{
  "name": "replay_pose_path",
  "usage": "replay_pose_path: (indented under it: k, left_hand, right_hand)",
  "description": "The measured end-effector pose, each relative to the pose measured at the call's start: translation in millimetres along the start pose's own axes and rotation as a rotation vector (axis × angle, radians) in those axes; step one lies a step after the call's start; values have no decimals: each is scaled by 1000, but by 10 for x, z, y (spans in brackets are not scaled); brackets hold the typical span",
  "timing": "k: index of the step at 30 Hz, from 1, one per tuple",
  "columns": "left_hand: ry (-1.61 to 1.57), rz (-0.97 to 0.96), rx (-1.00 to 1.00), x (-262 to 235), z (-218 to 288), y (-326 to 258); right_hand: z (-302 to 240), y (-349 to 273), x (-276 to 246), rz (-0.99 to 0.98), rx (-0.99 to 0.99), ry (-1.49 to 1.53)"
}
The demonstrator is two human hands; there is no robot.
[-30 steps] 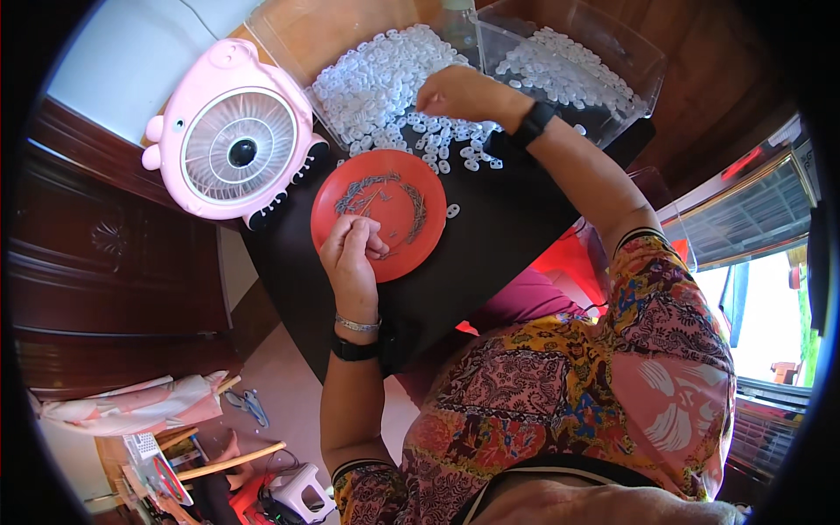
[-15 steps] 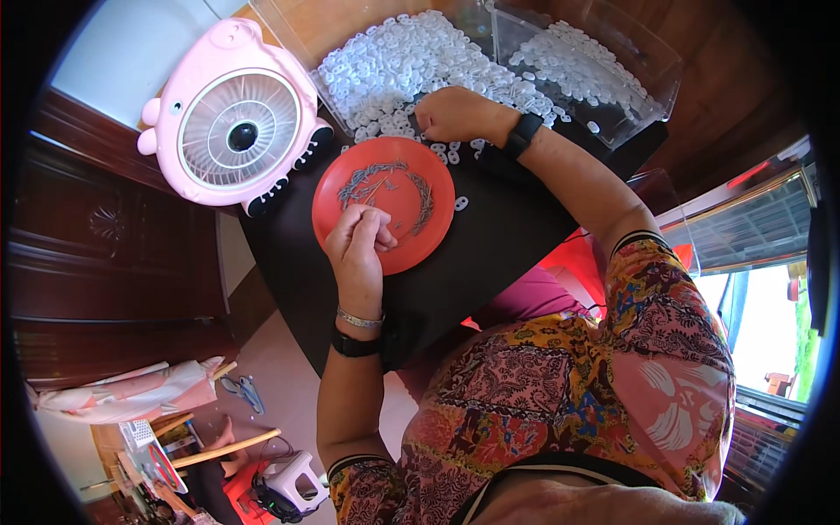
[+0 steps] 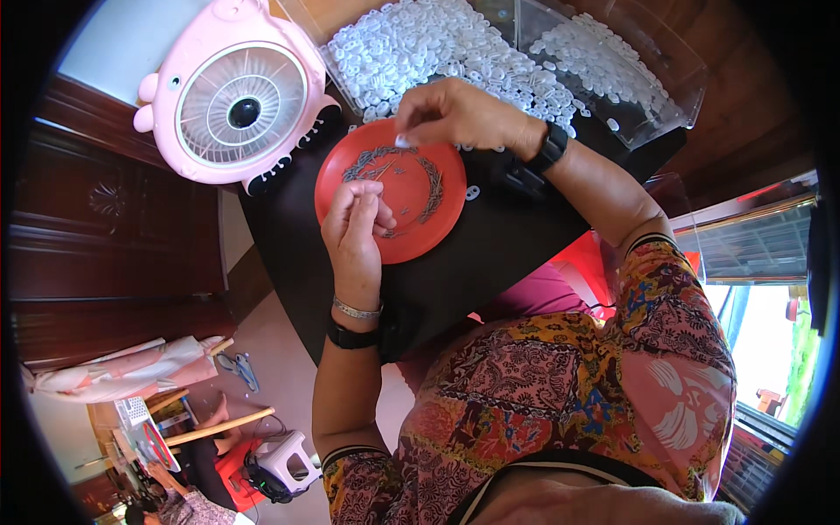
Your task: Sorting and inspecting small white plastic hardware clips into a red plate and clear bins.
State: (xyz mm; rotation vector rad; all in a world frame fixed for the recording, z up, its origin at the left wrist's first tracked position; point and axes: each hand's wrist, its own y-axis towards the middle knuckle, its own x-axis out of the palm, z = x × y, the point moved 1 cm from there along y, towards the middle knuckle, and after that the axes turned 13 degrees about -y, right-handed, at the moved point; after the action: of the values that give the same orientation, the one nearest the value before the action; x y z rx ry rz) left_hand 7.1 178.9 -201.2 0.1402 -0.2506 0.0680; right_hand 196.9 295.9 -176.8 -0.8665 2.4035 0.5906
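Note:
My right hand (image 3: 455, 115) pinches a small white oval plastic piece (image 3: 402, 141) between thumb and fingertips, above the far rim of a red plate (image 3: 404, 240). Small grey metal pins, perhaps screws or nails (image 3: 435, 197), lie in a loose ring on that plate. Over the plate's near left side is my left hand (image 3: 354, 226), its fingers curled and pressed together; whatever they hold is too small or hidden to make out. Beyond the plate spreads a big heap of similar white pieces (image 3: 411, 52).
A pink animal-shaped fan (image 3: 206, 166) stands left of the plate on the black table (image 3: 455, 280). At the back right a clear plastic bin (image 3: 647, 131) holds more white pieces. One loose white piece (image 3: 472, 192) lies right of the plate. Another person (image 3: 197, 507) is at lower left.
My right hand has come back from the edge of the white heap toward the plate, now with a white piece in its fingertips. My left hand stays over the plate.

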Motion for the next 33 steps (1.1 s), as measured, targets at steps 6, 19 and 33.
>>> replay_pose_path:
  k: [6, 19, 33]
  left_hand:
    - [-9, -77, -89, -22, -64, 17]
    - [-56, 43, 44, -109, 15, 46]
    - [-84, 67, 57, -129, 24, 48]
  right_hand:
    - [-314, -76, 340, -39, -166, 44]
    - [-198, -111, 470, -46, -267, -309]
    - [-74, -108, 647, -114, -366, -696]
